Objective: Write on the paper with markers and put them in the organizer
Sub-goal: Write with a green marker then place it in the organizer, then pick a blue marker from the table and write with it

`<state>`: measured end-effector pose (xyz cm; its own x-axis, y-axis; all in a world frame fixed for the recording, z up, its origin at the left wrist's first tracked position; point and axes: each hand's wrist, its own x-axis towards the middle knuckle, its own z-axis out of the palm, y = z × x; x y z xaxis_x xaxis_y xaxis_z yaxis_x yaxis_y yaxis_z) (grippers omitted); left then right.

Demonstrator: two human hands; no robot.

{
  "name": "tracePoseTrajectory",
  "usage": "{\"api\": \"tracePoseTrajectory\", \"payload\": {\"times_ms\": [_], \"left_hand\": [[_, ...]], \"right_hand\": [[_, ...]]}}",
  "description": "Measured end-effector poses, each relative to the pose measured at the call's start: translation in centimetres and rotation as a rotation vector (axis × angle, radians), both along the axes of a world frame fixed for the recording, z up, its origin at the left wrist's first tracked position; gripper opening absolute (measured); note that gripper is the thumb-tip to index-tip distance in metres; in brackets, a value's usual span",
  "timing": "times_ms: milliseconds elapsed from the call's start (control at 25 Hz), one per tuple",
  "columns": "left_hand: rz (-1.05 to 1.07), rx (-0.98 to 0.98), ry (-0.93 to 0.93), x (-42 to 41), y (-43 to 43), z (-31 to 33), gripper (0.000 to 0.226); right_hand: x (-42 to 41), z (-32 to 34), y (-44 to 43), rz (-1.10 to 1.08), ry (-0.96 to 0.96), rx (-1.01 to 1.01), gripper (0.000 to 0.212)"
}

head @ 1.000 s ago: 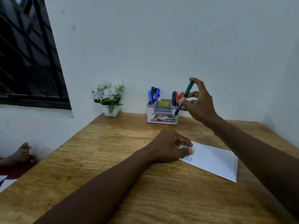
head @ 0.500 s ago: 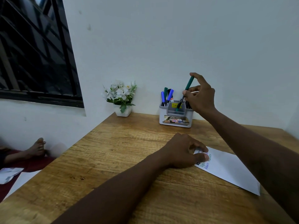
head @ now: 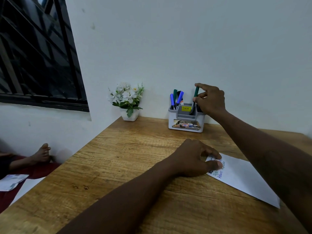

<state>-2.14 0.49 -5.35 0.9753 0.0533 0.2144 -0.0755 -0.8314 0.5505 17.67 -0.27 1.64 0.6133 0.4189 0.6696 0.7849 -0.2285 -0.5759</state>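
A grey organizer (head: pixel 185 123) stands at the back of the wooden table against the wall, with blue and green markers (head: pixel 176 99) upright in its left slot. My right hand (head: pixel 210 100) pinches a green marker (head: pixel 194 103), nearly upright, its lower end inside the organizer's right slot. My left hand (head: pixel 195 157) rests on the table, fingertips pressing the left end of a white paper (head: pixel 241 178) that carries several written lines. The organizer's right slot is partly hidden behind my right hand.
A small white pot of white flowers (head: pixel 128 103) stands in the back corner left of the organizer. A dark window (head: pixel 37 53) fills the left wall. Beyond the table's left edge a person's bare foot (head: pixel 41 153) and loose papers (head: pixel 11 182) lie on the floor.
My right hand has lowered the green marker from a tilted hold above the organizer down into its right slot. The view has shifted left. My left hand stays on the paper.
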Motion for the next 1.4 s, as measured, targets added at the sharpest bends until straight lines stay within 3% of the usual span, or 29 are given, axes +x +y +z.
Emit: {"api": "tracePoseTrajectory", "payload": {"times_ms": [320, 600, 1040, 1400], "left_hand": [[-0.007, -0.017, -0.008, 0.1, 0.2, -0.2, 0.039], [-0.003, -0.041, -0.035, -0.2, 0.1, -0.1, 0.037], [0.044, 0.021, -0.137, 0.2, 0.5, -0.6, 0.033], [0.066, 0.09, -0.143, 0.2, 0.0, -0.9, 0.034]], "right_hand": [[0.7, -0.4, 0.3, 0.005, 0.008, -0.119, 0.068], [0.6, -0.2, -1.3, -0.034, -0.074, -0.098, 0.044], [-2.4, -1.4, -8.6, 0.092, -0.159, -0.103, 0.005], [-2.2, -4.4, -18.0, -0.076, -0.04, -0.255, 0.013]]}}
